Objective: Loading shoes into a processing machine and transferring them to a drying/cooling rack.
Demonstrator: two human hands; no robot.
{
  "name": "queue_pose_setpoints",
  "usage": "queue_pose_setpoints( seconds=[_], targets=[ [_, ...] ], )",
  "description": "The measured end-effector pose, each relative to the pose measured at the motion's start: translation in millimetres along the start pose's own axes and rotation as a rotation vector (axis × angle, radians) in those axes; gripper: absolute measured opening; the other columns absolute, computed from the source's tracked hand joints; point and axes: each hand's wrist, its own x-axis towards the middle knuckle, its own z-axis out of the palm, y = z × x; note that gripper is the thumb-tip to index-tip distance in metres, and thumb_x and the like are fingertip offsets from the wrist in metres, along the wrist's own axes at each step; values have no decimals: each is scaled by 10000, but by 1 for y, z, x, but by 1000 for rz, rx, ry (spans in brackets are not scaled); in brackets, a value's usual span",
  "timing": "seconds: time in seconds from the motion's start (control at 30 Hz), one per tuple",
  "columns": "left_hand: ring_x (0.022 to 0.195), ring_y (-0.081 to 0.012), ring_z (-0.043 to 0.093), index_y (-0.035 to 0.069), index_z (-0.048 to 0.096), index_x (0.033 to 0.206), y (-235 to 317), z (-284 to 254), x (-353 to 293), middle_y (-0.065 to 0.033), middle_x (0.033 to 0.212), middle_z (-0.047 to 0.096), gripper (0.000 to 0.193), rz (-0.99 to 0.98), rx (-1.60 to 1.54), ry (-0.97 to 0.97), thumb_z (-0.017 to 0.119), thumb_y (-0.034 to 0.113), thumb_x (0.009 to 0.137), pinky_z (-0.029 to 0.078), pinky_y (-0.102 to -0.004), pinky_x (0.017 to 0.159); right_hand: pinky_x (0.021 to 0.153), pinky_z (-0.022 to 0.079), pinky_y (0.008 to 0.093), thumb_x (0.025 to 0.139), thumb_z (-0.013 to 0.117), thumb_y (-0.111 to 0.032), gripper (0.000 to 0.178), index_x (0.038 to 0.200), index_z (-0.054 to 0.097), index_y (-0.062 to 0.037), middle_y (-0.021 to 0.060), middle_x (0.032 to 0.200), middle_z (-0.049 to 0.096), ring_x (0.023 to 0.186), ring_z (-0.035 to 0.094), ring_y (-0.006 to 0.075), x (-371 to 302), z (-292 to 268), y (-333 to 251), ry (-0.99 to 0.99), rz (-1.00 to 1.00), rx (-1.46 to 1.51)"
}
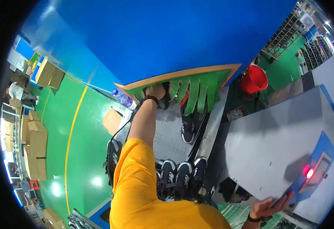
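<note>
My left hand [156, 92] reaches into the opening of a big blue machine [167, 38], at the left end of its green strip curtain [197, 93]. Its fingers are hidden, and a dark shape, perhaps a shoe, shows just beside it. A black-and-white sneaker [188, 129] lies under the strips on a pale perforated surface [169, 139]. At lower right my right hand [269, 208] has its fingers stretched out at the lower edge of a blue panel [315, 171] with a red light. Several black sneakers [183, 174] stand in a row close to my body.
A water bottle [125, 100] stands left of the opening, near a cardboard piece [112, 121]. Another black shoe [113, 152] lies left of my arm. A grey metal cabinet [273, 141] fills the right side; behind it stands a red bucket [254, 79]. Cartons [35, 149] line the far left.
</note>
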Motion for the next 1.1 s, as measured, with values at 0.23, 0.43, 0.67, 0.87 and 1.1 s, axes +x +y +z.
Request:
queue_pose_setpoints(
  seconds=[0.23,0.43,0.67,0.87,1.1],
  targets=[
    [1350,-337,419,209,491,1411,3,37,21,-158,1473,440,696,-170,-240,-188,546,601,838,314,-474,1125,892,466,591,1022,379,-402,506,1369,449,-40,284,1343,456,1099,552,432,-26,4,-23,178,67,-78],
    [1341,-406,384,21,370,1438,-5,66,-33,-237,1473,392,906,-196,-176,48,626,597,787,336,-465,1101,969,452,531,1004,401,-510,616,1492,330,-140,170,1409,457,1264,473,410,-42,-18,-6,-94,35,-270],
    [966,-345,628,-29,578,1109,-17,45,-93,-189,1063,644,440,-455,-1057,-258,632,306,828,492,-404,899,1055,366,568,999,470,-279,477,1357,418,33,295,1393,428,1278,441,457,-9,-4,-5,17,47,29],
    [860,-210,655,-32,631,1134,20,-86,-214,-111,948,676,491,-246,-1766,-516,582,408,923,524,-324,829,1106,284,570,930,577,-196,560,1394,372,42,287,1393,445,1297,413,470,9,-12,-36,-87,148,312],
    [1222,-243,545,-65,398,1405,91,-212,-406,-161,1353,540,805,-15,-1718,-1462,404,597,946,425,-405,1029,1123,310,452,725,856,-216,890,1457,361,-108,262,1504,334,1395,361,379,9,-36,-81,-747,-64,1498]
  ],
)
